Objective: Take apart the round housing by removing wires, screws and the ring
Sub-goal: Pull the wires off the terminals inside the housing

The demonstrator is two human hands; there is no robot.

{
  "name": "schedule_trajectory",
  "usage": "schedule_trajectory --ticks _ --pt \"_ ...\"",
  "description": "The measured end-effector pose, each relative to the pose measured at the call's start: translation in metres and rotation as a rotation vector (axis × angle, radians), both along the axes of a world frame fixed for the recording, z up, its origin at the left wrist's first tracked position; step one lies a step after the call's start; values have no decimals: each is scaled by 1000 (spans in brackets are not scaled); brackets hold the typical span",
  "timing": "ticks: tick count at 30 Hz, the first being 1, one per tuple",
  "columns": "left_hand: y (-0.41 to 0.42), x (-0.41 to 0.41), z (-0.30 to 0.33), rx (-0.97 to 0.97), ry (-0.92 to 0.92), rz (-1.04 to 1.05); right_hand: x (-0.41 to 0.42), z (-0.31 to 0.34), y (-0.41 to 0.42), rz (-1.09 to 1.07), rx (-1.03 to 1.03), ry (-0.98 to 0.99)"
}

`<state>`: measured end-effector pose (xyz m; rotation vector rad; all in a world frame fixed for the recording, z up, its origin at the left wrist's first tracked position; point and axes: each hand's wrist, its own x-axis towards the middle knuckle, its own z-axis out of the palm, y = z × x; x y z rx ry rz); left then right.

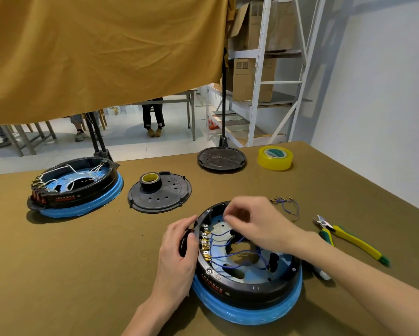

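A round black housing [242, 284] with a blue ring [249, 311] around its base sits near the table's front. Several blue wires [237, 257] run inside it from gold terminals [206, 246] on its left wall. My left hand [179, 253] grips the housing's left rim by the terminals. Over the housing's far side, my right hand [254, 224] has its fingers pinched together; it is blurred, so I cannot tell whether it holds a wire. A small bundle of loose blue wires [287, 204] lies on the table behind the housing.
A second housing [75, 187] with white wires stands at the left. A black cover [160, 195] carries a roll of black tape [150, 181]. Another black cover [221, 158] and yellow tape [275, 157] lie further back. Yellow-handled cutters [349, 236] lie at the right.
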<state>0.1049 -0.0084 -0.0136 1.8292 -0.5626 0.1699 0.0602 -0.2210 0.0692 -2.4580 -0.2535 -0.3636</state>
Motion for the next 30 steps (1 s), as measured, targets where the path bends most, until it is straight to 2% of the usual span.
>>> schedule_trajectory --ticks 2,6,17,30 --pt "0 0 0 -2 13 40 -4 -7 17 88 -69 81" --pt "1 -4 3 -13 26 60 2 -21 29 64 -181 122" --pt "4 -6 -3 114 106 -55 7 -29 27 95 38 170" --pt "3 -5 -4 132 103 -45 5 -31 28 80 6 134"
